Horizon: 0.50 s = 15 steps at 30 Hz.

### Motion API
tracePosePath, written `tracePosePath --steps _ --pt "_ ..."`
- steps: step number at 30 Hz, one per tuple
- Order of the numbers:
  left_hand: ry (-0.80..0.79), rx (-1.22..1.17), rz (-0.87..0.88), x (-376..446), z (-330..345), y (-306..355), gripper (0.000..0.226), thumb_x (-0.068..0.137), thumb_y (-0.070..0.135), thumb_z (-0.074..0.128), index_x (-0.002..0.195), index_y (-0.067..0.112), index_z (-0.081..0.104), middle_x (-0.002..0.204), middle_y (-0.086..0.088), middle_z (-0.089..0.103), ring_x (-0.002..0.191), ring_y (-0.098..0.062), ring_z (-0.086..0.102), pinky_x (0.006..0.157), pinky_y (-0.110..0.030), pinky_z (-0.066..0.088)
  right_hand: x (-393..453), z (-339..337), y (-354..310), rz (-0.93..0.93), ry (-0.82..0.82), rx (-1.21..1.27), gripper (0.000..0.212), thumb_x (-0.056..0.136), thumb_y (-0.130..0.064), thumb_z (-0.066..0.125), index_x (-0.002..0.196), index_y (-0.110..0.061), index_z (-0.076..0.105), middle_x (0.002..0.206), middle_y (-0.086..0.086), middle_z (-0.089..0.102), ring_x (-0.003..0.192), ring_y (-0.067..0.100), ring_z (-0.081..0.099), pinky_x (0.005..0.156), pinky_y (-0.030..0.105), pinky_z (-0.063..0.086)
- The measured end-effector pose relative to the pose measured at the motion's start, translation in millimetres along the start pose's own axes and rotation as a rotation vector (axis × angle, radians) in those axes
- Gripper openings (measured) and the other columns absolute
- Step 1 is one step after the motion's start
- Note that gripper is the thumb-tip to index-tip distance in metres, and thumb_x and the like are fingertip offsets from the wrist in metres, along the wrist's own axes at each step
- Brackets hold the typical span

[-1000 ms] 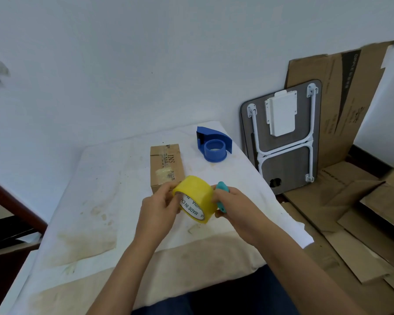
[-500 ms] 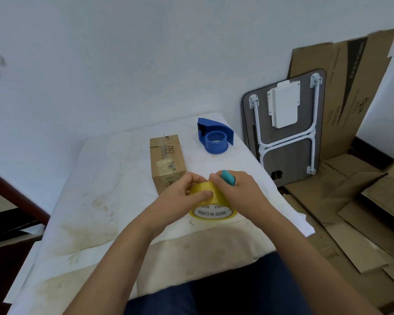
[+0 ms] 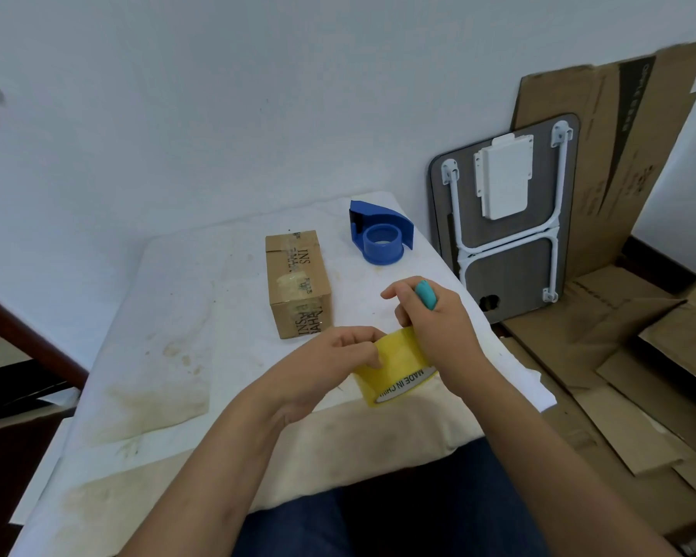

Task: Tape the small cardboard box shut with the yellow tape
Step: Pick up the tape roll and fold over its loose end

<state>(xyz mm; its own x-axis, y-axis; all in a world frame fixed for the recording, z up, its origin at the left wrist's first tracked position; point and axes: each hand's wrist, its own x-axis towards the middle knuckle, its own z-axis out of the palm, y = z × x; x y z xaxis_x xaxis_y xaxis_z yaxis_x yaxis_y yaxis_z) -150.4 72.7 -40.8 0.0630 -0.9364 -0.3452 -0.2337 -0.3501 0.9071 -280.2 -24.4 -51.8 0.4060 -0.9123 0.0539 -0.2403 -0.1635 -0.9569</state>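
The small cardboard box (image 3: 298,281) lies on the white table (image 3: 177,315), flaps down, with old clear tape on top. Just in front of it and to the right, both hands hold the yellow tape roll (image 3: 398,365) close above the table. My left hand (image 3: 330,361) pinches the roll's left side with its fingertips on the yellow band. My right hand (image 3: 434,319) grips the roll from the right and also holds a teal tool (image 3: 425,294) between its fingers. Part of the roll is hidden by both hands.
A blue tape dispenser (image 3: 380,231) stands at the table's far right corner. A folded grey table (image 3: 507,231) leans on the wall to the right, with flattened cardboard (image 3: 619,375) on the floor. The table's near edge is at my lap.
The roll has been lowered from chest height toward the table and turned. Both hands have shifted their grip on it; the right hand now rises above the roll with the teal tool.
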Motion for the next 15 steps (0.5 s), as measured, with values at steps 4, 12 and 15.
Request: tracePosePath --steps 4,12,15 --pt "-0.037 -0.004 0.006 -3.3 -1.6 0.1 0.030 0.077 0.021 0.052 0.099 0.023 0.073 0.105 -0.007 0.070 0.109 -0.025 0.058 0.111 -0.050 0.035 0.5 0.9 -1.1 0.010 -0.020 -0.008 0.021 0.096 -0.030 0.048 0.090 -0.025 0.067 0.064 -0.005 0.056 0.060 0.007 0.051 0.060 0.021 0.041" --pt "-0.038 0.074 -0.003 1.4 8.5 5.6 0.005 0.088 0.020 0.058 0.092 0.022 0.059 0.097 -0.001 0.066 0.090 -0.015 0.061 0.080 -0.027 0.046 1.2 2.6 -2.1 -0.044 0.014 -0.114 0.020 0.096 -0.029 0.048 0.090 -0.025 0.066 0.064 -0.005 0.057 0.061 0.009 0.053 0.061 0.021 0.043" --pt "-0.028 0.119 -0.050 5.2 12.5 5.4 0.015 0.087 0.026 0.061 0.102 0.027 0.058 0.111 -0.001 0.067 0.105 -0.018 0.064 0.094 -0.036 0.052 0.5 3.4 -2.3 -0.042 0.013 -0.132 0.020 0.096 -0.032 0.048 0.090 -0.026 0.066 0.064 -0.005 0.057 0.062 0.010 0.054 0.064 0.024 0.046"
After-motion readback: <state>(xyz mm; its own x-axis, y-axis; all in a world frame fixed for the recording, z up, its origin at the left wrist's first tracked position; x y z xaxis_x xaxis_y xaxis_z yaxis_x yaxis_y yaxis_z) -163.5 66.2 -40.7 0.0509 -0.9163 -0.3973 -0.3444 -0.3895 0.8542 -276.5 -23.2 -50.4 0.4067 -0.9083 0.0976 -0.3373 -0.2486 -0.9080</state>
